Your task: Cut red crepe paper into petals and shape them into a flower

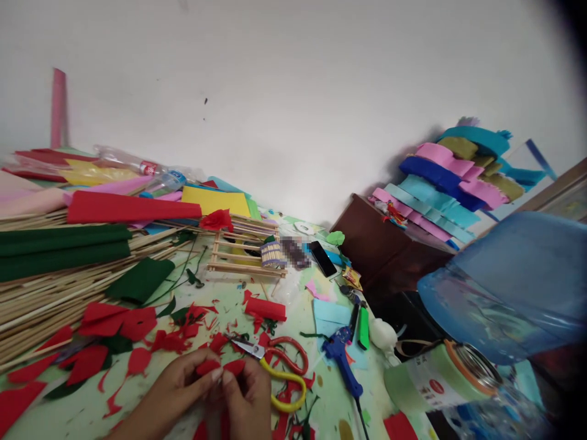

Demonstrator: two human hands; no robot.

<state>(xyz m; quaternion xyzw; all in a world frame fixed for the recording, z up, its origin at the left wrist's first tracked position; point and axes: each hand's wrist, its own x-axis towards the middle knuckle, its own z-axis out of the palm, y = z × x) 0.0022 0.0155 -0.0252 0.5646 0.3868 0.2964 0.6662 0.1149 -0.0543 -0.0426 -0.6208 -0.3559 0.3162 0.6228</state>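
Observation:
My left hand (pixel 192 379) and my right hand (pixel 247 391) are close together at the bottom centre, pinching a small piece of red paper (pixel 208 367) between thumbs and fingers. Part of the paper is hidden by the fingers. Just right of my hands lie open scissors (pixel 284 373) with one red and one yellow handle, their blades pointing left. Red paper scraps (pixel 137 362) and dark green pieces are scattered to the left, and a folded red strip (pixel 266 309) lies beyond my hands.
Thin wooden sticks (pixel 59 293) and green paper rolls (pixel 64 241) fill the left. A wooden stick frame (pixel 243 267) and a phone (pixel 323 260) lie farther back. On the right are a blue glue gun (pixel 342 360), a green jar (pixel 422 380) and a blue chair (pixel 509 275).

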